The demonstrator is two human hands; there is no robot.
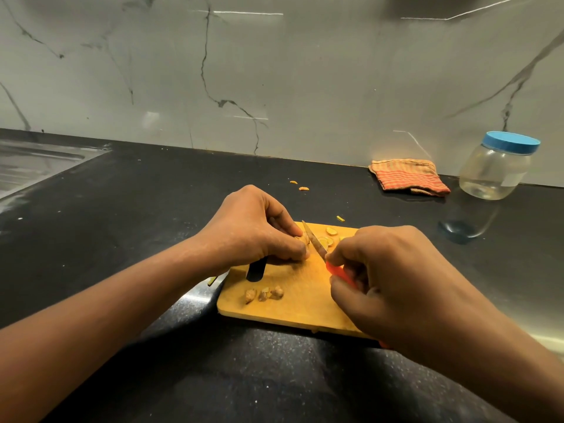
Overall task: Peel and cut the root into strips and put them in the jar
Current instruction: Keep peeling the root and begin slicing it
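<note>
The left hand (253,227) pinches the small knobbly yellow-brown root (303,238) down on the pale wooden cutting board (300,311). The right hand (396,282) grips the red-handled steel knife (315,244), its blade just right of that pinch; I'd keep slices thin and fingertips tucked back. Well right of both grips stands the clear blue-lidded plastic jar (496,169), closed.

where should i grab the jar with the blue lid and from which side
Probably around the neck just under the blue lid, coming from above or the front. The jar stands upright; its clear body bulges wide, while the lid is narrower. The wall sits close behind it and the cloth lies to its left.
</note>
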